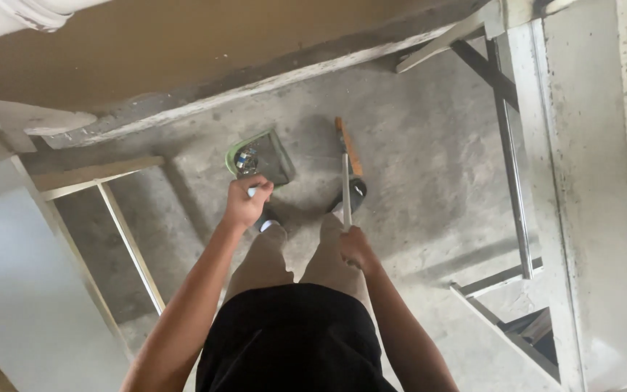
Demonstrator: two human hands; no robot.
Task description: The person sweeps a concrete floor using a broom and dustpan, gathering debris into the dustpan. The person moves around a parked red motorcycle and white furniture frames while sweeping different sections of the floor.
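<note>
The left hand (247,203) is closed in a fist around a small white object (253,192); its kind cannot be determined. The right hand (355,247) is clamped on the lower end of a pale pole (346,190), which runs toward 12 o'clock. A grey tray (270,158) with a green rim lies on the concrete floor (429,160) at 12 o'clock from the left hand. An orange-handled tool (349,147) lies on the floor just beside the pole, at 3 o'clock from the tray.

We see soft daylight, brighter at right. Dim brown wall up top. Whole picture bit blurry, edges bent, faint shadows on grey concrete floor (429,181).
</note>
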